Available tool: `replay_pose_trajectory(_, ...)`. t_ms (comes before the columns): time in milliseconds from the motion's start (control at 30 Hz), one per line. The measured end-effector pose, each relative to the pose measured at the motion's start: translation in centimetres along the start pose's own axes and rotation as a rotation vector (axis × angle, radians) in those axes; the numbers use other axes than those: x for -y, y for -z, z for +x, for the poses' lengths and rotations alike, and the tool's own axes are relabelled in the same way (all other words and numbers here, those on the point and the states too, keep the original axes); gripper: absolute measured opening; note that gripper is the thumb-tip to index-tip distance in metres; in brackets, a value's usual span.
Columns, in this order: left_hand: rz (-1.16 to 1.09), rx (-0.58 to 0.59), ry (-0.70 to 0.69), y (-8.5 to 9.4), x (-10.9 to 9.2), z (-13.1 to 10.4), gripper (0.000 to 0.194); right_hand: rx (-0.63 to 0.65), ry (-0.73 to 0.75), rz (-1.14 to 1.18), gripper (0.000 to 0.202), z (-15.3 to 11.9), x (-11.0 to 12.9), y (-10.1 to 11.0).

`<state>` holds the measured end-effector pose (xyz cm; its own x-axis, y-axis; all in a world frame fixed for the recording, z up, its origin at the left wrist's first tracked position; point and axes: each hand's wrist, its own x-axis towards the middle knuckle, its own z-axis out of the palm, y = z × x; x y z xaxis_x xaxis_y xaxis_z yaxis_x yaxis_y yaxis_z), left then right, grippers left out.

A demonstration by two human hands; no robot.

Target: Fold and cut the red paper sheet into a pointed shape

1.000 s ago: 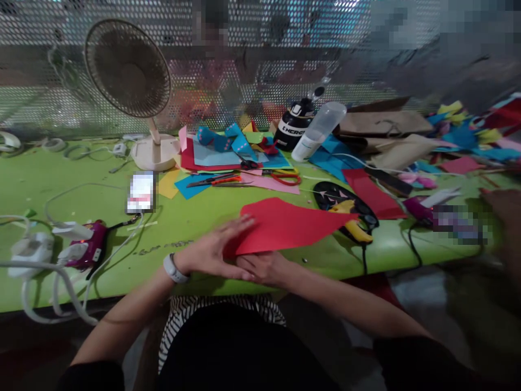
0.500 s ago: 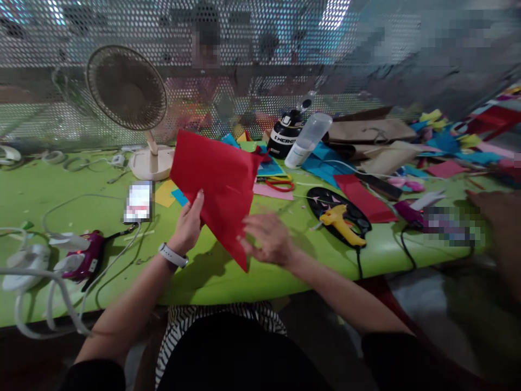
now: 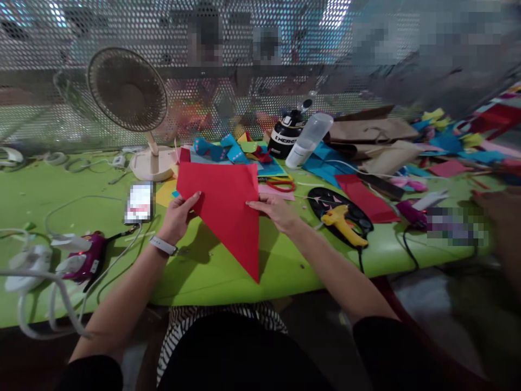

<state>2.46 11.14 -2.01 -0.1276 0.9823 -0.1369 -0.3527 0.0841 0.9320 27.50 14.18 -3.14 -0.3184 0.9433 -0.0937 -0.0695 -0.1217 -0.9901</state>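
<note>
Since the earlier frame, the red sheet (image 3: pixel 228 206) has swung down and flattened out, and the right hand has risen from near its lower tip to its right edge. At the left, the phone (image 3: pixel 139 203) lies on the green table (image 3: pixel 195 288). Next comes the left hand (image 3: pixel 178 218), its thumb pressed on the sheet's slanting left edge with the other fingers curled beneath. The sheet is held above the table, straight across the top, tapering to a point toward the person. The right hand (image 3: pixel 279 213) pinches its right edge between thumb and finger. Farther right, the yellow glue gun (image 3: pixel 344 225) rests on the black tray (image 3: pixel 319 202), unused. The tapered outline looks settled, with nothing attached; whether it is folded double, I can't quite tell.
</note>
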Motion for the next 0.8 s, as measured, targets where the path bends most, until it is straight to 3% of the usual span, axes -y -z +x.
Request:
replay_pose_trajectory(167,0.237,0.103,0.03,1.7,-2.1,0.5,0.038,0.068,-0.003,-0.024,0.034,0.5,0.8,0.9)
replay_pose_trajectory(333,0.365,0.127,0.049,2.2,-2.5,0.4,0.034,0.045,0.011,-0.024,0.035,0.9,1.3,1.3)
replay_pose_trajectory(600,0.362,0.261,0.161,3.4,-2.6,0.4,0.023,0.083,0.002,-0.003,0.034,0.8,1.1,1.3)
replay_pose_trajectory(800,0.349,0.324,0.117,4.2,-2.7,0.4,0.017,0.089,-0.032,-0.01,0.034,1.0,0.5,1.7)
